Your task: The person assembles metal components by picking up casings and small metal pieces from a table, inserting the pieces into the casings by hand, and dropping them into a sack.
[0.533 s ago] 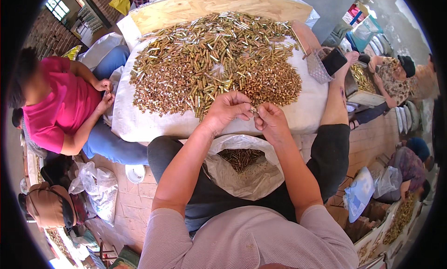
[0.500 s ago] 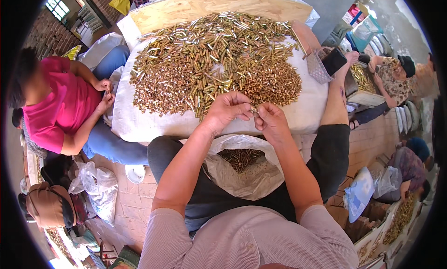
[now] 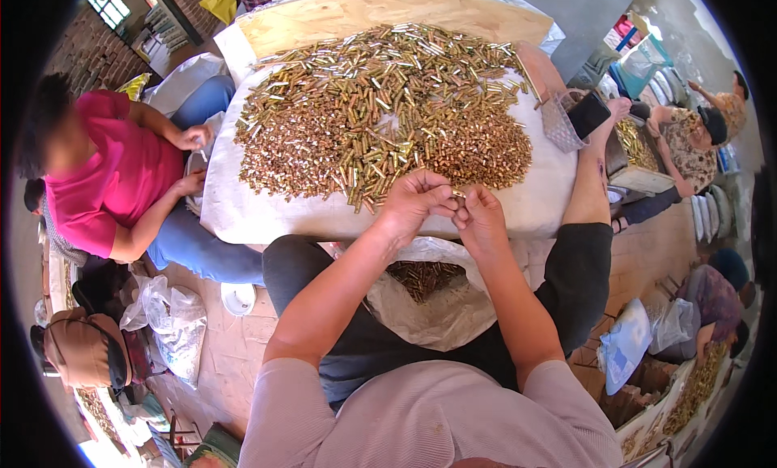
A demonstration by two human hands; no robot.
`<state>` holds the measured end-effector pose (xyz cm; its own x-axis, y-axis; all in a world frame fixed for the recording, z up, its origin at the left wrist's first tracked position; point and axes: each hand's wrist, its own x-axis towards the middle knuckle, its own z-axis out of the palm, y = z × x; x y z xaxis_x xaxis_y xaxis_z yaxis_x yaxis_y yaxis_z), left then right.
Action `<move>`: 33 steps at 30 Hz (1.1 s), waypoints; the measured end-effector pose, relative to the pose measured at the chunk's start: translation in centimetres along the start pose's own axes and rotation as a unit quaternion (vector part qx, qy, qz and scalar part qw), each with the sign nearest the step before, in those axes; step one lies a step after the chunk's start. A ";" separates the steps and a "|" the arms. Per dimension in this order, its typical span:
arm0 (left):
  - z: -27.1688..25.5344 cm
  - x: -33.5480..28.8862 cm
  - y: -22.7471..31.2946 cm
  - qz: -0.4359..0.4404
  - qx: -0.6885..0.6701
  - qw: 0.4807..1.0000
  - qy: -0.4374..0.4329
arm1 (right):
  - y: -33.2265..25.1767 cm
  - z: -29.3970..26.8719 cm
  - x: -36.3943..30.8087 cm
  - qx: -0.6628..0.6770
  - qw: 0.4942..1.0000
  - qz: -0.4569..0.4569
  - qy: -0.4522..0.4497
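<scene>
My left hand (image 3: 417, 202) and my right hand (image 3: 484, 217) meet above the near edge of the table, fingers pinched together. Between their fingertips they hold a small brass-coloured metal piece (image 3: 459, 194), partly covered by the fingers. Just beyond them on the white cloth (image 3: 283, 219) lies a wide heap of gold-coloured metal tubes (image 3: 380, 71). Nearer piles of small coppery metal pieces (image 3: 295, 156) lie left and right of a strip of tubes. Below my hands, an open white sack (image 3: 429, 322) between my legs holds dark, slender metal pieces (image 3: 421, 279).
A wooden board (image 3: 388, 14) edges the far side of the table. At right, a basket (image 3: 560, 124) stands beside a dark phone (image 3: 588, 114). A person in pink (image 3: 121, 168) sits at left, near a white bucket (image 3: 238, 299). Other people work at right.
My hands have come closer together around the small metal piece, which now shows more clearly. The view has shifted slightly. The person in pink has moved their hands apart.
</scene>
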<state>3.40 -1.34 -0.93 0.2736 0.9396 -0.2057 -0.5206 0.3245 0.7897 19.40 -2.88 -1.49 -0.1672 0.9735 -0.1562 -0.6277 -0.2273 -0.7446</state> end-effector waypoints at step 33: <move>2.7 -0.9 -1.0 0.034 -0.080 0.996 -0.020 | -0.5 -2.0 0.0 0.045 0.999 -0.001 -0.027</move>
<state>5.88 -2.77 0.02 0.2639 0.9559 -0.1286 -0.6607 0.2763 0.6980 21.20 -2.69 -2.44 -0.2047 0.9716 -0.1185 -0.6938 -0.2294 -0.6827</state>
